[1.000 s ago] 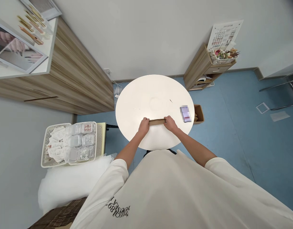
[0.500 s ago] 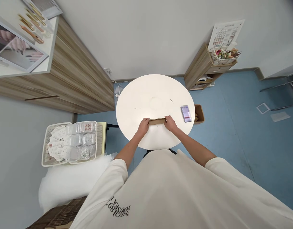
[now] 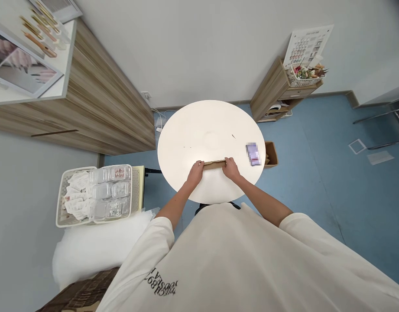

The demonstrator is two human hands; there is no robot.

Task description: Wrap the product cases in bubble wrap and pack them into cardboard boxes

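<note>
A narrow brown piece of cardboard (image 3: 214, 165) stretches between my hands, over the near half of a round white table (image 3: 210, 117). My left hand (image 3: 196, 170) is closed on its left end, and my right hand (image 3: 231, 168) grips the right end. Whether it is a flat strip or the side of a folded box, I cannot tell. To the right of my right hand lies a blurred purple phone-sized object (image 3: 253, 154). A small dark mark (image 3: 233, 136) shows on the tabletop farther back.
An open cardboard box (image 3: 270, 154) stands on the floor right of the table. At the left are a white basket (image 3: 61, 203) of clear packs and white wrapping (image 3: 89, 247). A wooden cabinet (image 3: 111, 99) rises at back left, a small shelf unit (image 3: 270, 93) at back right.
The upper edge of the cardboard looks more bent and uneven now. Both hands keep their hold on its ends and have barely moved.
</note>
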